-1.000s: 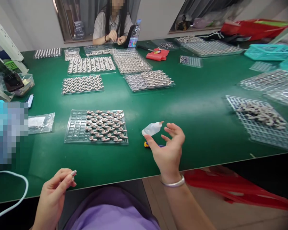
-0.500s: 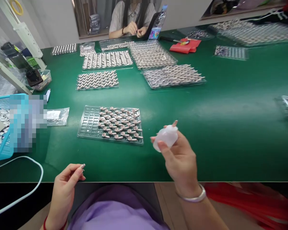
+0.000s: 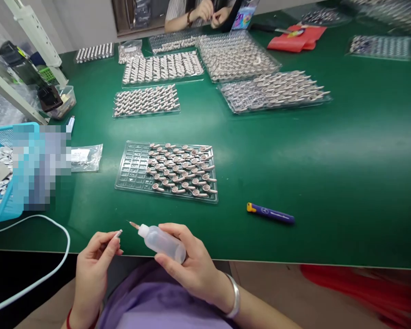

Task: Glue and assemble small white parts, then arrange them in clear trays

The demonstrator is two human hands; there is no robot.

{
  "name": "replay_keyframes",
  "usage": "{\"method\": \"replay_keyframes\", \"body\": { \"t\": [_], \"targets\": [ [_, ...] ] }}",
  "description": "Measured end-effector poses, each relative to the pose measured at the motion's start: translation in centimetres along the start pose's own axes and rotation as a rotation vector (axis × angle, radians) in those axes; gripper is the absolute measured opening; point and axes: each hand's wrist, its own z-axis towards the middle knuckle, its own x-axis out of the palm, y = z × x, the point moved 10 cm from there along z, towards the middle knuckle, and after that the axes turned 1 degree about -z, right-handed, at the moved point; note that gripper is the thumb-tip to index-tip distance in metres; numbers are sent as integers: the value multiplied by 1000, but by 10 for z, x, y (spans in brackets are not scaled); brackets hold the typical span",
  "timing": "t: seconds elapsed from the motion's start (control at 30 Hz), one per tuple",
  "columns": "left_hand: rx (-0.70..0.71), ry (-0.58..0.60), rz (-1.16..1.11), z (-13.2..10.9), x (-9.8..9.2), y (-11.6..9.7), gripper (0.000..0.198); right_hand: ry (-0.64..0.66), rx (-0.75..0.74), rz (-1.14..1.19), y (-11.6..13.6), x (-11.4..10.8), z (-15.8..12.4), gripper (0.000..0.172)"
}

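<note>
Between thumb and fingertips, my left hand [image 3: 97, 256] pinches a small whitish piece [image 3: 118, 233], too small to name, just over the table's front edge. My right hand [image 3: 192, 260] is wrapped around a translucent squeeze bottle [image 3: 164, 243] with a white cap and a thin needle tip. That needle [image 3: 133, 225] points left toward the small piece, a short gap apart from it. Beyond both hands lies a clear plastic tray [image 3: 133, 167], its right part filled with several spoon-shaped pinkish-white parts [image 3: 180, 171] and its left slots bare.
A blue pen-like tool [image 3: 270, 214] with a yellow end lies at right. Filled trays [image 3: 162, 66] stand farther back, near a red cloth [image 3: 297, 39] and a co-worker's hands [image 3: 212, 13]. At left are a blue basket [image 3: 7, 201], a plastic bag [image 3: 92, 157] and a white cable [image 3: 66, 237].
My right hand has brought the bottle left and down, turning its needle toward my left hand. The blue tool now shows on the table. My left hand still pinches the small piece.
</note>
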Motion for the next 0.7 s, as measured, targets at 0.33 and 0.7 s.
{"method": "replay_keyframes", "body": {
  "t": [0.33, 0.7],
  "targets": [
    [8, -73, 74, 0, -7, 8, 22, 18, -156, -141, 15, 6, -4, 33],
    [67, -62, 111, 0, -3, 3, 18, 41, -171, -217, 16, 12, -7, 30]
  ]
}}
